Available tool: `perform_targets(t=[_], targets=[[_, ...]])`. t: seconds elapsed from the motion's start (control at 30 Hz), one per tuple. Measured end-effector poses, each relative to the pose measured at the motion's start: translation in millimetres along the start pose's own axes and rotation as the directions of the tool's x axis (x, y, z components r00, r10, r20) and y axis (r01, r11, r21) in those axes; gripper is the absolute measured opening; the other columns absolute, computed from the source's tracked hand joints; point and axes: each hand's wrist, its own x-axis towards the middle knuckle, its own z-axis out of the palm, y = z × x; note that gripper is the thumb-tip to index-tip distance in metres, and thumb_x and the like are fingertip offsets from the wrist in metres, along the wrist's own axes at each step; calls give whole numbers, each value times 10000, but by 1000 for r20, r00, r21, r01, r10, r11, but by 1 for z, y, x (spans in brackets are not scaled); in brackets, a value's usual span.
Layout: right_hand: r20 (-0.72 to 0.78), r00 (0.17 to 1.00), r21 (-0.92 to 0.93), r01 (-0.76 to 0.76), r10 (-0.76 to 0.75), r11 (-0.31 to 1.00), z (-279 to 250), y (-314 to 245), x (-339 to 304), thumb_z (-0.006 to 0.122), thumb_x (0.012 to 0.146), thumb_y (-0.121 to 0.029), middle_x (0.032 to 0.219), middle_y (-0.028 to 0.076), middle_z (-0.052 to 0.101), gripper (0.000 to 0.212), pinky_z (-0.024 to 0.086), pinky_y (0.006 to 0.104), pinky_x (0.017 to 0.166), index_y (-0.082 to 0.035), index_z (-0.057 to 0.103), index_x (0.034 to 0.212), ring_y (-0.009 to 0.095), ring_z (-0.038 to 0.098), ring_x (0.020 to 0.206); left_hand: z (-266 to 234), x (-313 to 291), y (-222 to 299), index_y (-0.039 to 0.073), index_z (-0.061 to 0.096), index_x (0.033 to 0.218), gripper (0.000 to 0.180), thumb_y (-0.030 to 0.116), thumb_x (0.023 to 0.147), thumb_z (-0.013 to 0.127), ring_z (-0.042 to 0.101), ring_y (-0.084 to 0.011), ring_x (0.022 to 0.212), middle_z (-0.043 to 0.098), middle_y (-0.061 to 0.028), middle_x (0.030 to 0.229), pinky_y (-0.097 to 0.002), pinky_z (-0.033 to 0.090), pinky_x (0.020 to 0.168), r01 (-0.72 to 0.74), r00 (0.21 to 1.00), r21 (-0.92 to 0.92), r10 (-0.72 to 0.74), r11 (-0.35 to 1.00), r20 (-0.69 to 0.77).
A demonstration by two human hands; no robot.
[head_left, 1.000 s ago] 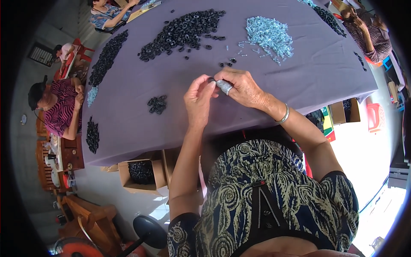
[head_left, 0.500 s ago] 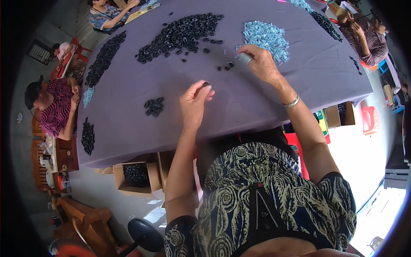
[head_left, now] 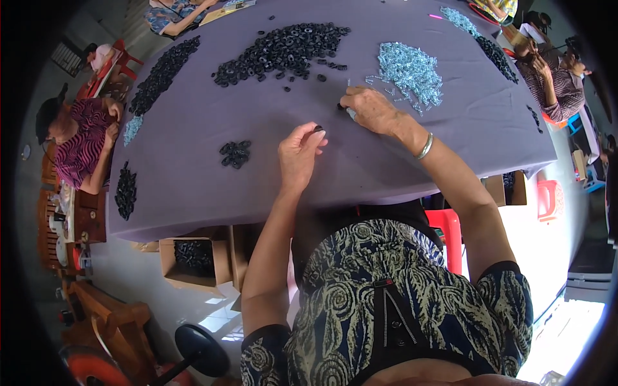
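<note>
My left hand [head_left: 298,157] is raised over the purple-grey tablecloth, thumb and fingers pinching a small black part [head_left: 318,128]. To its right and a little farther away, my right hand [head_left: 374,111] is low over the cloth. Its fingers are drawn together at some dark pieces [head_left: 341,107], which they partly cover. Something pale shows by those fingertips, too small to make out. Beyond this hand lies a heap of light-blue, spring-like pieces [head_left: 412,72], a few strewn toward me. A large heap of black ring-shaped parts [head_left: 283,51] spreads at the far middle.
A small cluster of black parts [head_left: 235,154] lies left of my left hand. More black heaps line the left [head_left: 164,74] and right [head_left: 497,59] table edges, where co-workers sit. Cardboard boxes [head_left: 222,260] and a red stool [head_left: 447,231] stand below the near edge.
My right hand has moved left and toward me, from beside the light-blue heap down to the loose black pieces. The left hand keeps its pinch. The whole view has shifted slightly.
</note>
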Motion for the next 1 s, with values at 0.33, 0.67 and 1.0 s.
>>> perform_targets(t=[0.33,0.67,1.0], targets=[[-120,940,350,-260,319,900,-20,14,-9,603,776,9,843,149,681,218,512,330,674,-31,671,980,220,668,719,-2,1,-1,-7,666,1038,174,48,877,629,664,-124,756,667,-57,910,-239,517,621,26,1000,76,-26,997,9],[210,977,-117,-10,34,993,-13,27,34,611,796,-59,936,140,688,163,527,409,794,-66,688,940,338,661,880,-1,-1,1,-14,664,1049,186,30,877,612,663,-126,783,657,-61,934,-237,516,621,42,999,97,-43,994,6],[127,976,48,-184,177,982,-18,14,54,608,769,-56,852,129,706,176,542,345,727,-64,700,919,255,685,777,-3,2,-4,-11,666,1059,198,31,868,634,661,-123,767,666,-65,926,-236,523,619,60,998,2,-60,998,-13]])
